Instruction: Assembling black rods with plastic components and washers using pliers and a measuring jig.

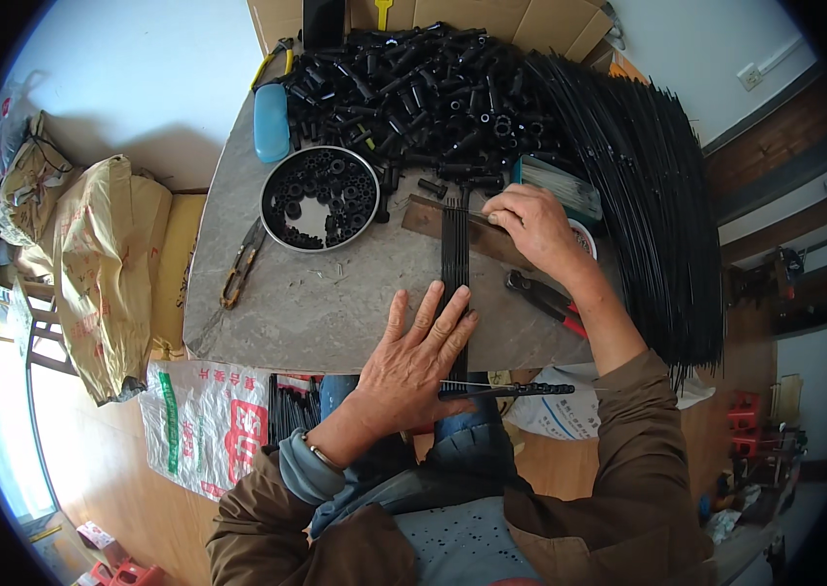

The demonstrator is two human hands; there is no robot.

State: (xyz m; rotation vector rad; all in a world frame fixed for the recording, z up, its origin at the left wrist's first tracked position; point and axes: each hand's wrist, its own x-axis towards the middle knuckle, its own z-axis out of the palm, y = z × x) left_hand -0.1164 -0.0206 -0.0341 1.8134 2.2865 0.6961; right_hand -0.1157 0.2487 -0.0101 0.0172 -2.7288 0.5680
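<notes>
My left hand (pixel 416 356) lies flat with fingers spread over a row of thin black rods (pixel 455 239), pressing them side by side on the table. The rods' far ends rest over a brown flat board (pixel 423 217). There my right hand (pixel 535 227) pinches a thin, rod-like piece (pixel 477 212) that reaches across toward the rods; its exact kind is too small to tell. At the table's near edge, by my left hand, a row of small black pieces (pixel 540 389) sits on a thin wire lying crosswise.
Beyond my hands lie a heap of black tubular parts (pixel 433 88), a round tray (pixel 267 210) of black rings, and a thick bundle of black rods (pixel 628 195). Pliers (pixel 240 269), red-handled cutters (pixel 545 298), a blue case (pixel 272 122) and a green box (pixel 584 203) surround the work area.
</notes>
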